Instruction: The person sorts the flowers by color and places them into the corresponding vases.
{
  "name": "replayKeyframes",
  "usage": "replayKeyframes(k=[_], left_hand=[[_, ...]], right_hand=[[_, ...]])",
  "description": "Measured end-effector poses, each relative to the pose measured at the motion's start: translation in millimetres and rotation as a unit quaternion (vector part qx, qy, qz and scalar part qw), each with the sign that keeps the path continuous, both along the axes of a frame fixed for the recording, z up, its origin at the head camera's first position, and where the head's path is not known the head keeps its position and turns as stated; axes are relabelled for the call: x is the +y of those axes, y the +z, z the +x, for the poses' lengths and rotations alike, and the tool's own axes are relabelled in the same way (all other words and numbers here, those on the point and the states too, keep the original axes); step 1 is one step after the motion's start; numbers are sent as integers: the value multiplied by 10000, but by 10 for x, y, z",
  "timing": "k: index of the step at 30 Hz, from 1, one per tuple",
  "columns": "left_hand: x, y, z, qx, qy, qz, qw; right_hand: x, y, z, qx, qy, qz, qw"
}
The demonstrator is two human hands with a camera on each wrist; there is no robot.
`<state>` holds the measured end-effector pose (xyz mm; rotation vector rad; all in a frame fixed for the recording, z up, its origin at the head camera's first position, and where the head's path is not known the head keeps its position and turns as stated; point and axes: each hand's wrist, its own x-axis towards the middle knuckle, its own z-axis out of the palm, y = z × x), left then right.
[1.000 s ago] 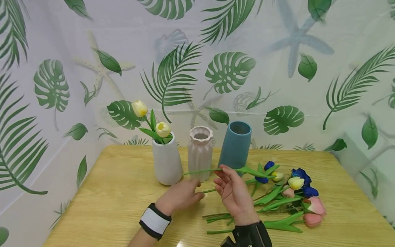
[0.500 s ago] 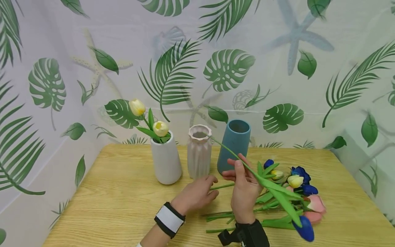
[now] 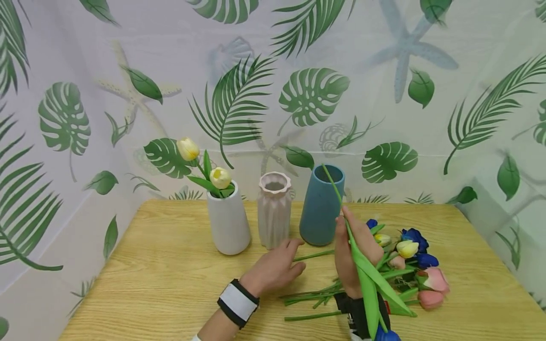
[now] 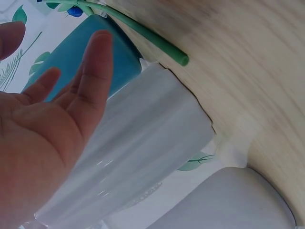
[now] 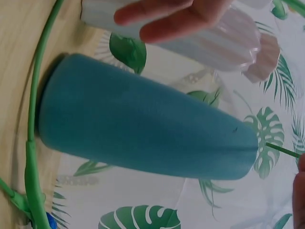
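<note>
My right hand [image 3: 346, 267] pinches the green stem of a blue tulip [image 3: 386, 336], whose bloom hangs down near my wrist. The stem's cut end points up at the mouth of the blue vase [image 3: 321, 213]; in the right wrist view this stem [image 5: 282, 150] appears just off the rim. My left hand [image 3: 273, 269] hovers low in front of the pale pink ribbed vase [image 3: 274, 218], fingers loosely bent and holding nothing. Beside its fingertips lies another green stem [image 3: 314, 255], seen also in the left wrist view as a green stem [image 4: 147, 37].
At the left stands a white vase [image 3: 230, 225] with two cream tulips [image 3: 220, 178]. Several pink, blue and cream flowers [image 3: 432, 282] lie on the right of the wooden table [image 3: 170, 274], stems pointing left. A leaf-print cloth [image 3: 239, 71] hangs behind.
My right hand has lifted the blue tulip off the table and swung its stem end up from level to the blue vase's mouth. The left hand has shifted slightly right.
</note>
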<state>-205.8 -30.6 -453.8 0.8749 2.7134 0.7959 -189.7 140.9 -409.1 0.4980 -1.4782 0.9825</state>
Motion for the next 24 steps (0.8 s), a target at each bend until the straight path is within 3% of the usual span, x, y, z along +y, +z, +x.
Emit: replayKeyframes(k=[5,7,9,12,15,17,19,22,24], left_hand=[[-2,-9,2,-127,-1,44,9999],[-22,-12,5,-129,35,30,9999],[-49,-14,3,-117,79,38,9999],[-79,-16,4,-94,93,48,9999],[-93,-19,5,-76,64,30,9999],[-94,-18,8,-93,91,37,9999],[-55,-13,7,-135,146,107,9997],[87,10,-18,-59,299,306,9991],[223,35,-54,106,520,421,9977]], right_hand=[[404,-610,-444,-893,-21,7,9960],[464,-622,-506,-1341,-106,191,9907],[432,-440,-462,-1837,-255,431,9817],[309,72,-271,-2707,-266,801,9590],[304,333,-282,-3074,-611,1135,9428],[387,290,-476,-2773,-1048,1393,9448],[505,146,-757,-2320,-1721,1572,9444],[506,233,-841,-2269,-1793,1774,9407],[431,388,-777,-2580,-1645,1945,9320]])
